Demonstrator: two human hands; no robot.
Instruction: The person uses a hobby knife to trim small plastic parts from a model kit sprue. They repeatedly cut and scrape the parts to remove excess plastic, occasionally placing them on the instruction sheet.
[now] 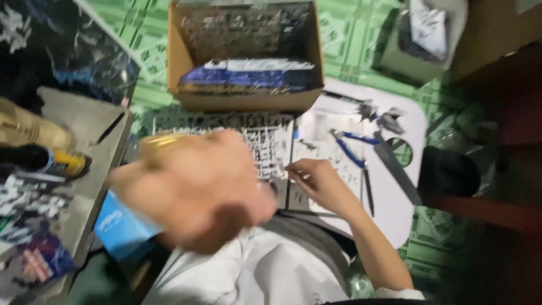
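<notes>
Looking down, we see our left hand (192,189) raised close to the camera, blurred, so we cannot tell how its fingers stand. Our right hand (319,182) rests on the white parts sheet (324,152) on the white tray (395,209), fingers curled narrow, just beside blue-handled nippers (349,148). A cardboard box (245,56) sits beyond.

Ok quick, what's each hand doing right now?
Left hand: raised near the camera, blurred; grip cannot be told.
Right hand: fingers curled at the parts sheets; hold unclear.
</notes>
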